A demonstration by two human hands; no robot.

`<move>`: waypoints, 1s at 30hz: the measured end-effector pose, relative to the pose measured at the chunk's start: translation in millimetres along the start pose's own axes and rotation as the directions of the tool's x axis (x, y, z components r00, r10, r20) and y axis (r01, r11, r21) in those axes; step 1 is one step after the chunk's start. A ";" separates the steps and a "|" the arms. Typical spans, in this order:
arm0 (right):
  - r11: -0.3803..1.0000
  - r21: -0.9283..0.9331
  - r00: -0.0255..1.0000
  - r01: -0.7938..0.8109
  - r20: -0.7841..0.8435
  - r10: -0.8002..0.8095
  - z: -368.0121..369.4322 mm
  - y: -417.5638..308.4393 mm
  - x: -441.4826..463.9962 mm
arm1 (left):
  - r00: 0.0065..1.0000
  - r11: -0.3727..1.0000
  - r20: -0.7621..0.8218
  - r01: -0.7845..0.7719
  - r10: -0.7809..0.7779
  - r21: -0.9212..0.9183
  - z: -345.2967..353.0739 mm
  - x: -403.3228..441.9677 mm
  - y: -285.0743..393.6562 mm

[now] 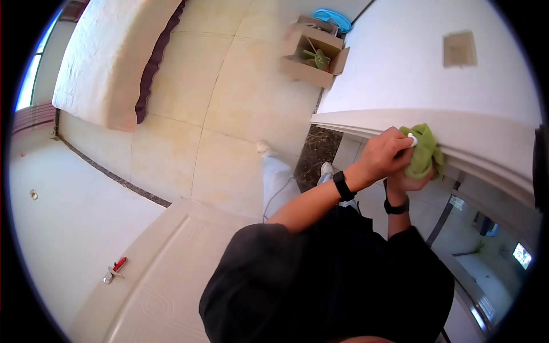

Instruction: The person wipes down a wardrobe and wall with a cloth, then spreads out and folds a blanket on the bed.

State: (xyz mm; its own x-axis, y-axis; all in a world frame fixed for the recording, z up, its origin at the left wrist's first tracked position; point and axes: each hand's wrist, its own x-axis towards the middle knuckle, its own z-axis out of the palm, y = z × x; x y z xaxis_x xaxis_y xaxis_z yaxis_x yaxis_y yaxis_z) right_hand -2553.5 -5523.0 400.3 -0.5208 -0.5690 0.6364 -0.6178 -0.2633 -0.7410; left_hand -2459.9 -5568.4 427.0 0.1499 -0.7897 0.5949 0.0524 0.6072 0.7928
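A crumpled green cloth [424,153] is in front of me, beside the white door frame [389,118]. My right hand [413,182] is closed around its lower part from below, with most of the fingers hidden by the cloth. My left hand [388,153] is closed at the cloth's near side. Between its fingertips shows a small white piece [412,139], too small to identify. Both wrists wear black bands.
Cardboard boxes [309,73] holding a green item stand by the wall, with a blue round item [333,20] behind. A bed [108,63] is at upper left. An open door [166,274] with a handle [116,271] is at lower left. A dark stone threshold [315,154] crosses the doorway.
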 end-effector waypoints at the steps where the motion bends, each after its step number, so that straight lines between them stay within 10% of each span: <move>1: 1.000 0.002 1.000 -0.003 0.030 0.003 18.1 -14.0 -4.4 | 0.999 0.999 -0.020 0.048 -0.048 0.000 -18.7 5.1 -8.5; 12: 0.885 -0.068 0.723 -0.460 0.550 0.418 232.8 -115.3 -74.2 | 0.883 0.869 -0.159 0.464 -0.441 0.173 -245.8 74.0 -81.1; 26: 0.827 0.043 0.446 -0.561 0.857 0.258 611.7 -186.4 -132.3 | 0.715 0.632 -0.454 0.692 -0.532 0.349 -539.2 276.9 -217.4; 30: 0.826 0.110 0.499 -0.553 0.838 0.222 704.1 -222.3 -76.5 | 0.771 0.671 -0.402 0.632 -0.494 0.388 -573.1 371.3 -244.3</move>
State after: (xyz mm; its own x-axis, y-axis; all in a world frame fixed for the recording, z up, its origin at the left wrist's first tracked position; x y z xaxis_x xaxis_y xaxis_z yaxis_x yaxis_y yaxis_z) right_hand -1961.6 -5969.5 365.4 0.0967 -0.9949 -0.0270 -0.1574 0.0115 -0.9875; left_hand -1851.2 -5959.7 378.4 0.4864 -0.8736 0.0138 -0.2535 -0.1259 0.9591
